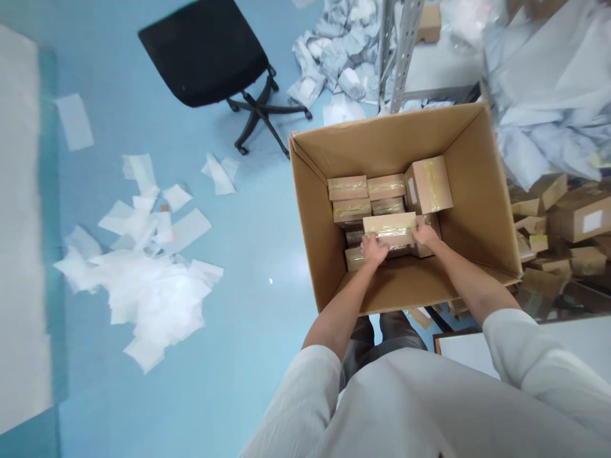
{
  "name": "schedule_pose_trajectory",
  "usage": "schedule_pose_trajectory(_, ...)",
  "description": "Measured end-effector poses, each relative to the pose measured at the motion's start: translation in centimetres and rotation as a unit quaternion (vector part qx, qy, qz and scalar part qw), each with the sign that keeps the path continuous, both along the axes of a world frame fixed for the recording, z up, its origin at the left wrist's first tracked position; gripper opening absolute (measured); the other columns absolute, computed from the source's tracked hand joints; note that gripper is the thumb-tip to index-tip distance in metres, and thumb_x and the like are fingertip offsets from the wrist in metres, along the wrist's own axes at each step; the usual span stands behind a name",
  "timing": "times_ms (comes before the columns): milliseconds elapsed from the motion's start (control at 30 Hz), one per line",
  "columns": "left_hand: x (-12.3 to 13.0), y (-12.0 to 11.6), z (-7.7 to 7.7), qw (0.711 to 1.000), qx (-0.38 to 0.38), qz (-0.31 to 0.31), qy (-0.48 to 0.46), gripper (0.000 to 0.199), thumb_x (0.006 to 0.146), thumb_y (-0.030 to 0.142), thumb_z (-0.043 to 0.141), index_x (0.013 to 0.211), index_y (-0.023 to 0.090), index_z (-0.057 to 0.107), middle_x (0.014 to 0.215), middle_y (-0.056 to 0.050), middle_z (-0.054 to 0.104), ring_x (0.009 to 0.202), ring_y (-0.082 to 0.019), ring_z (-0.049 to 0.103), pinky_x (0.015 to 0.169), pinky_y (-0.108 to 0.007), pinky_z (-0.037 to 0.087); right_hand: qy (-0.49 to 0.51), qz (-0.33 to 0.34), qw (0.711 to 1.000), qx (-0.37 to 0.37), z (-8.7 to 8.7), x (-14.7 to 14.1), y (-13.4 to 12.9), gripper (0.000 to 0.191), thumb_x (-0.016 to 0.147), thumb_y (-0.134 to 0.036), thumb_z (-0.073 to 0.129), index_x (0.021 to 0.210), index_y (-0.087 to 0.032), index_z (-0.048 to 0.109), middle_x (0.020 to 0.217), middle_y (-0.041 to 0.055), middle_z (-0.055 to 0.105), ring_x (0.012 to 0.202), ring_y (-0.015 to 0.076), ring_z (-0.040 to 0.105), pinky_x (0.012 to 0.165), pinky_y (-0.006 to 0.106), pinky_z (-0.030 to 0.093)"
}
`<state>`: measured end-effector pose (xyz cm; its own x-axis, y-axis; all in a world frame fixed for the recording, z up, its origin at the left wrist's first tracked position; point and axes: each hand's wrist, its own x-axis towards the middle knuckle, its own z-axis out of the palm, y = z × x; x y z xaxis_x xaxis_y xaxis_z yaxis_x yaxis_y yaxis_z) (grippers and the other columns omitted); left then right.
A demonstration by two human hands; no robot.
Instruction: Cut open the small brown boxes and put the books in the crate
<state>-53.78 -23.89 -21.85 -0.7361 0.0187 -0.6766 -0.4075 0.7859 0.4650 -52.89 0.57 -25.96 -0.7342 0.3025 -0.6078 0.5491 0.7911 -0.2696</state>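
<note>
Near the person, the large carton (415, 292) is standing open-topped, and both forearms are reaching in over its near wall. The left hand (376, 249) is gripping the taped box (389, 221) at its near left corner, and the right hand (422, 231) is closing on its right end. That taped box is sitting among the other boxes toward the near side of the carton (whether it is resting on those below or hanging just clear, I cannot tell). With the left grip sitting so near a corner, the box could be tipping or slipping if the two hands were moving unevenly, and its far edge could be catching the smaller boxes (351, 208) close behind.

Farther in, those smaller boxes are filling the left and middle of the carton, tape shining on their tops. The bigger box (432, 184) is standing in the far right part, rising above its neighbours; a knock could be toppling it. Beyond the far wall, crumpled paper (344, 51) is lying heaped.
</note>
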Motion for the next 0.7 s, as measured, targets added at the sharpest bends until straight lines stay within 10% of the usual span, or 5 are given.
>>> schedule_pose_trajectory(300,-0.8,-2.6,11.2,0.989,0.058,-0.089,0.105,0.086,0.09,0.034,0.067,0.17,0.031,0.035,0.172,-0.013,0.043,0.157,-0.039,0.044,0.13,-0.052,0.036,0.131,-0.174,0.976,-0.012,12.9,4.2,-3.6,0.037,0.099,-0.041,0.054,0.129,-0.02,0.057,0.129,0.0182,0.075,0.113,0.0351,0.071,0.101,0.047,0.057)
schedule_pose_trajectory(700,1.3,-0.8,25.8,0.917,0.137,-0.234,0.292,0.084,0.094,0.027,0.062,0.172,0.031,0.031,0.173,-0.009,0.046,0.159,-0.036,0.04,0.13,-0.052,0.037,0.39,-0.337,0.856,0.048,26.9,13.6,-5.8,0.044,0.097,-0.042,0.048,0.134,-0.02,0.057,0.132,0.0159,0.069,0.119,0.0304,0.064,0.109,0.044,0.052)
